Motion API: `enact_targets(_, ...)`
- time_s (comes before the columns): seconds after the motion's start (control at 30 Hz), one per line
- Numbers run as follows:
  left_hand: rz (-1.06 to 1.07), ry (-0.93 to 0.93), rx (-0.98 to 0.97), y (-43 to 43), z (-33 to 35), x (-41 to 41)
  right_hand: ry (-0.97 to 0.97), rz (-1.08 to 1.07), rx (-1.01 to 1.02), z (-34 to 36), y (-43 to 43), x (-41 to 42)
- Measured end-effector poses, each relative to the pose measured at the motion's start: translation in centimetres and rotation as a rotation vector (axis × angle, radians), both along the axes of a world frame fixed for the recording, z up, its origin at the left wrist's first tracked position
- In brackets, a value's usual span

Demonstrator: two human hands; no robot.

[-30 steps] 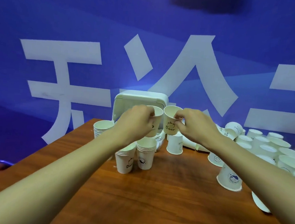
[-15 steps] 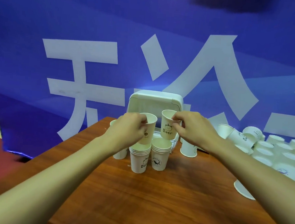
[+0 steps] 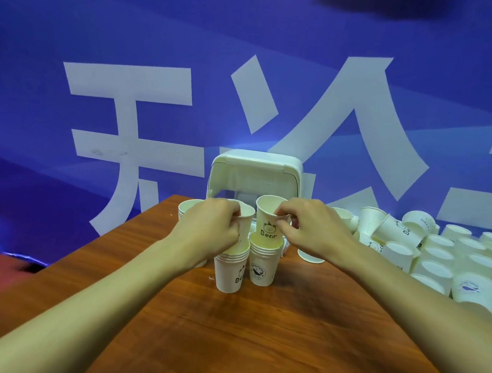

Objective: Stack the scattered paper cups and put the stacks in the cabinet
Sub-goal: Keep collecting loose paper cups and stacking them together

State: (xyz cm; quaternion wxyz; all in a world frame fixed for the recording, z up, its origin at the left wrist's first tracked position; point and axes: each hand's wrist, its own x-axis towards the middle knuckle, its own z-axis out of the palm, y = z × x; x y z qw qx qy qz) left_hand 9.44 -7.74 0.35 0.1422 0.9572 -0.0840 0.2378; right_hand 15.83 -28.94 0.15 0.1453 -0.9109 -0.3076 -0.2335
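Held for nesting: left hand (image 3: 215, 228) grips cup (image 3: 244, 220), right hand (image 3: 309, 229) pinches Bear cup (image 3: 268, 222) by rim, both over stacks (image 3: 230, 273) in front of cabinet (image 3: 254, 172).

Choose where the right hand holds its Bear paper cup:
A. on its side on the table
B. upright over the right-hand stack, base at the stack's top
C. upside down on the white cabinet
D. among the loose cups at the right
B: the fingers of the right hand pinch the rim of the Bear paper cup, which is upright with its base at the top rim of the right-hand stack.
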Motion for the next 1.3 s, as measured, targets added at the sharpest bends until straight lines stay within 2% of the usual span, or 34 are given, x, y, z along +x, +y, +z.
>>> enact_targets(0.1,-0.008,0.121,0.053,0.2,-1.0,0.5,0.051,0.028,-0.060,-0.1,0.2,0.0)
enact_targets(0.23,-0.040,0.285,0.171,-0.1,-2.9,1.2,0.210,0.032,-0.179,-1.5,0.8,0.5)
enact_targets(0.4,-0.045,0.351,0.160,0.5,-3.2,1.8,0.333,0.032,-0.118,-3.4,1.1,1.1)
enact_targets(0.63,-0.043,0.345,0.203,0.7,-3.3,1.7,0.333,0.017,-0.201,-3.3,1.1,0.7)
enact_targets(0.87,-0.043,0.424,0.221,1.2,-2.8,0.9,0.349,-0.020,-0.239,-2.3,0.6,-0.5)
enact_targets(0.93,-0.006,0.368,0.239,0.7,-1.8,0.5,0.298,-0.029,-0.210,-1.7,-0.2,-1.1)
enact_targets(1.03,0.039,0.053,0.296,-2.0,0.4,-0.1,0.162,-0.068,-0.113,-0.5,-3.0,-2.0)
enact_targets(1.1,-0.017,-0.069,0.257,-5.5,1.4,-0.1,0.113,-0.142,-0.102,0.1,-6.2,-2.6)
enact_targets(1.3,-0.349,0.034,0.208,-18.5,-1.9,1.7,0.167,-0.506,-0.225,0.6,-19.0,-4.9)
